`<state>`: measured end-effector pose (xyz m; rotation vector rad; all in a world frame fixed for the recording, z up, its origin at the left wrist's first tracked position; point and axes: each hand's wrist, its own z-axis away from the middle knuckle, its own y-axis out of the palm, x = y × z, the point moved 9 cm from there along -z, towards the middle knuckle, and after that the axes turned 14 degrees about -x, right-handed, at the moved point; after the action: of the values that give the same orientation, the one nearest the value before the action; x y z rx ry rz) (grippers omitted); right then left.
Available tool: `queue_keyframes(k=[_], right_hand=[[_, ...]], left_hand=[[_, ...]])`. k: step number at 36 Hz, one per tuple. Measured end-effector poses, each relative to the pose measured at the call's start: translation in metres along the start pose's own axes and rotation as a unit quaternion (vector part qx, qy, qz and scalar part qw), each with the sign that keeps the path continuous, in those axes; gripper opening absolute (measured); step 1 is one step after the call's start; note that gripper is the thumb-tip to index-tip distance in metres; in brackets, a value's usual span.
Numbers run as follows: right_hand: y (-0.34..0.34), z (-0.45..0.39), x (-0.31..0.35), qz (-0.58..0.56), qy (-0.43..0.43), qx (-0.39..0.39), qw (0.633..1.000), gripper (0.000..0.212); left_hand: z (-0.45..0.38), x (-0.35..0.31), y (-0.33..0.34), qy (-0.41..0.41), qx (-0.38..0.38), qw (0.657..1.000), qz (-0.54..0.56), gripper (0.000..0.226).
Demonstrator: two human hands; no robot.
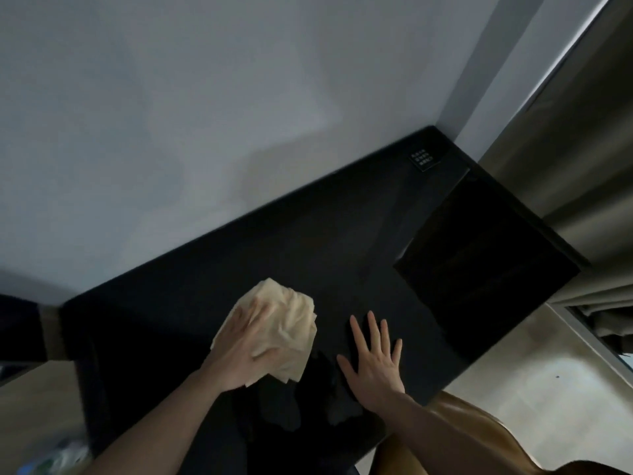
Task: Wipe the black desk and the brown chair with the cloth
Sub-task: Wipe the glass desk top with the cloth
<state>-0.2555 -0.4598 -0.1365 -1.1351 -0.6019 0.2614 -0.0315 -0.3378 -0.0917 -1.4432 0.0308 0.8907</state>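
The black desk (308,234) runs along a pale wall and fills the middle of the view. A crumpled cream cloth (294,323) lies on its near part. My left hand (243,351) presses flat on the cloth's left side, fingers spread over it. My right hand (373,361) rests palm down on the bare desk just right of the cloth, fingers apart and holding nothing. The brown chair (479,437) shows as a glossy curved edge at the bottom right, under my right forearm.
A black square box (486,262) sits on the desk's right end, with a small black label card (423,158) behind it in the corner. Grey curtains (565,149) hang at the right. Pale floor (534,399) lies to the right, and a dark object (20,330) is at the far left.
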Motion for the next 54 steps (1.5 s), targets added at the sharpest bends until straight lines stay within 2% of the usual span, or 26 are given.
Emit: queue_keyframes(k=[4,10,16,23,40,54], right_hand=[[-0.004,-0.003,0.076,-0.022,-0.075,-0.012,0.997,0.081],[0.027,-0.015,0.175,-0.033,-0.105,0.011,0.994,0.097],[0.060,-0.032,0.188,0.044,-0.075,0.077,0.993,0.101],[0.036,-0.056,0.142,0.044,-0.067,0.070,0.994,0.108],[-0.066,-0.192,-0.048,-0.002,0.030,0.015,0.999,0.109],[-0.150,-0.308,-0.205,0.007,0.120,-0.028,0.992,0.109]], left_hand=[[0.036,0.039,-0.015,-0.042,-0.044,0.997,-0.052,0.090],[0.082,0.087,-0.013,-0.131,-0.009,0.985,-0.115,0.093],[0.093,0.099,-0.016,-0.137,0.005,0.981,-0.134,0.094],[0.063,0.072,-0.010,-0.122,0.026,0.982,-0.139,0.092],[-0.105,-0.086,0.068,-0.046,0.093,0.986,-0.129,0.093],[-0.227,-0.190,0.126,-0.008,0.168,0.974,-0.152,0.115]])
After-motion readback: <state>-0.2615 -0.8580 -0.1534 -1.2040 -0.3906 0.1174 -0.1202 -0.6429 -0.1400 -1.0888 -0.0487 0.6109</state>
